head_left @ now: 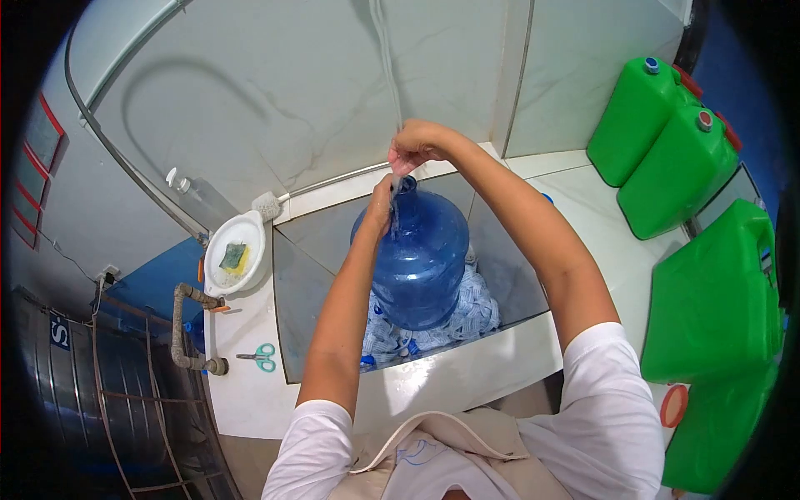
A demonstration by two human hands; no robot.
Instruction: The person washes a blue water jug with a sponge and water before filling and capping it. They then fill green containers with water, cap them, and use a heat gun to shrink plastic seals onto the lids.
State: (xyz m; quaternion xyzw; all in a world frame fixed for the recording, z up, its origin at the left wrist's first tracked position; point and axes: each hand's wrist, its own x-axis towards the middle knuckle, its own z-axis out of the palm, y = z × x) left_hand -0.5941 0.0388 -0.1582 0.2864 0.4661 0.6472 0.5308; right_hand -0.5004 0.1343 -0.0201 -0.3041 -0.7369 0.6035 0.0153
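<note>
Closest to the body, the white counter [242, 404] is running along the front of the sink [310, 271], and at eight o'clock the scissors [263, 357] are lying on it, with their handles pointing to the right. In the middle, the large blue bottle [421, 258] is standing in the sink, mouth up, on a heap of pale crumpled strips [479, 308] with some blue pieces among them. At the bottle's neck the left hand [382, 204] is touching the near-left side; I cannot tell if its grip is closing on the neck or on something thin beside it. Just above, the right hand [415, 143] is clenching the clear hose [386, 54], which is coming down from twelve o'clock. At nine o'clock the white basin [255, 268] is holding a green and yellow sponge [234, 257]. From two to four o'clock, green containers [704, 296] are standing at the right side. Farthest, the marbled wall [325, 92] is rising behind the sink.
</note>
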